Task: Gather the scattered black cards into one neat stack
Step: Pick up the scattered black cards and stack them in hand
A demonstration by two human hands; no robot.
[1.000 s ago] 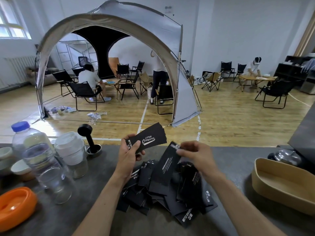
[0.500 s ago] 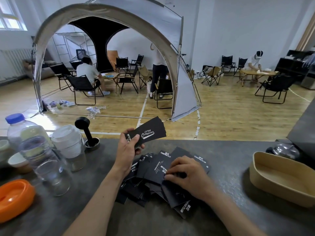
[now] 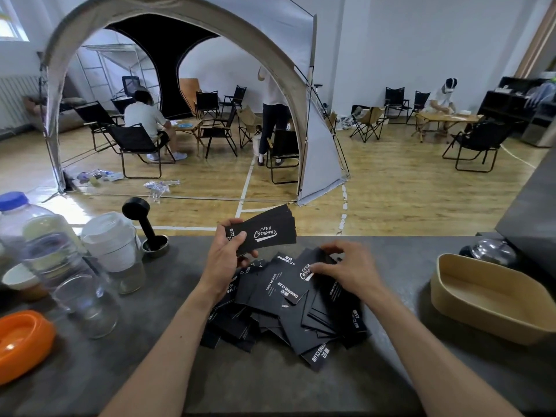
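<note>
At centre frame, the left hand [image 3: 226, 260] grips a small stack of black cards [image 3: 264, 234] raised above the grey counter [image 3: 391, 380]. Just right of it, the right hand [image 3: 346, 270] pinches one card [image 3: 296, 282] atop the scattered pile of cards [image 3: 288, 314] on the counter, between a clear water bottle [image 3: 39, 236] at left and a beige tray [image 3: 493, 299] at right.

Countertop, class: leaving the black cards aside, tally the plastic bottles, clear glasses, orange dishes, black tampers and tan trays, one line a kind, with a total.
Plastic bottle: 1
Clear glass: 1
Orange dish: 1
Black tamper: 1
Tan tray: 1
Total: 5
</note>
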